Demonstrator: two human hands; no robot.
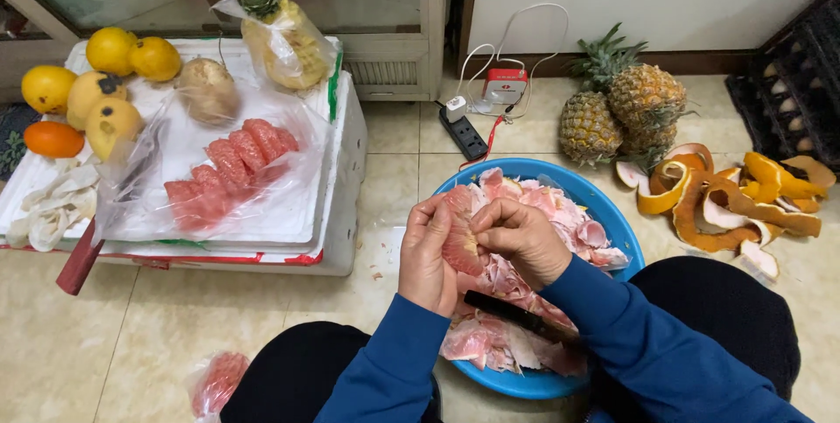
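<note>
My left hand [426, 256] holds a pink pomelo segment [460, 244] upright above a blue basin [618, 222]. My right hand [518, 235] pinches the top of the same segment, fingers curled on its skin. The basin is full of pink and white peeled membrane scraps [560, 213]. A dark-handled knife [516, 315] lies across the scraps just below my right wrist. Both arms wear blue sleeves.
A white foam box [346, 204] at left carries peeled pomelo segments in clear plastic [229, 167], yellow and orange citrus [87, 82], a bagged peeled pineapple [280, 34] and a red-handled knife [80, 258]. Whole pineapples [621, 108], orange pomelo rind [726, 200], a power strip [464, 130] sit on the tiled floor.
</note>
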